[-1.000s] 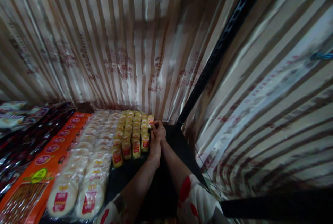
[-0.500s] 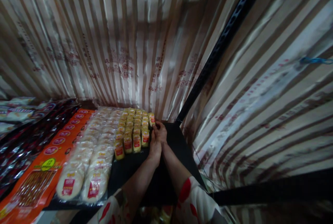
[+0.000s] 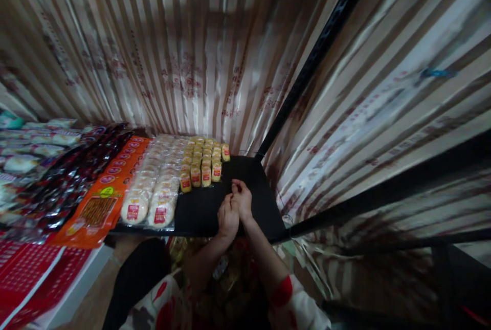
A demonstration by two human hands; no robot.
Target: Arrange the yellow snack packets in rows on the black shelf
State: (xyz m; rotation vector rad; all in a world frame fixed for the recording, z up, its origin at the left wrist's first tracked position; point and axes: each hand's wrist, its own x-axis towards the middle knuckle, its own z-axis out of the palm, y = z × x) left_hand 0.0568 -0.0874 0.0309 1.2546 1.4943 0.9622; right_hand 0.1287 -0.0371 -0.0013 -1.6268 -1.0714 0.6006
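A: Starting where along the black shelf [image 3: 264, 194]?

B: At its far left end, with a heap of whitish snack packets [image 3: 23, 163]. Under that same end, a red perforated basket [image 3: 23, 273] with a white band across it.

A: And next along the shelf?

B: Dark glossy packets [image 3: 95, 171], overlapping; then a line of orange snack bags [image 3: 102, 194], the front one showing thin brown sticks and reaching over the shelf's front edge.

A: Right of those, on the shelf?

B: Two files of round white cakes [image 3: 164, 192] in clear wrap, red labels on the front ones. Then, toward the back of the shelf, small yellow packets [image 3: 195, 174] with red labels, upright in close columns.

A: And the hands?

B: Over the shelf's right part, nearer its front edge, just apart from the yellow packets. Left hand [image 3: 229, 217] and right hand [image 3: 243, 201] pressed together, with bent fingers overlapping.

A: Pinching anything?

B: Cannot tell; too dark and too much overlap at the fingertips.

A: Farther right?

B: Rising at the shelf's back right corner, a black slotted post [image 3: 307, 72]. Behind the shelf and around its right side, striped sheeting [image 3: 203, 64]. Well right of the shelf, a blurred blue tie [image 3: 439, 72].
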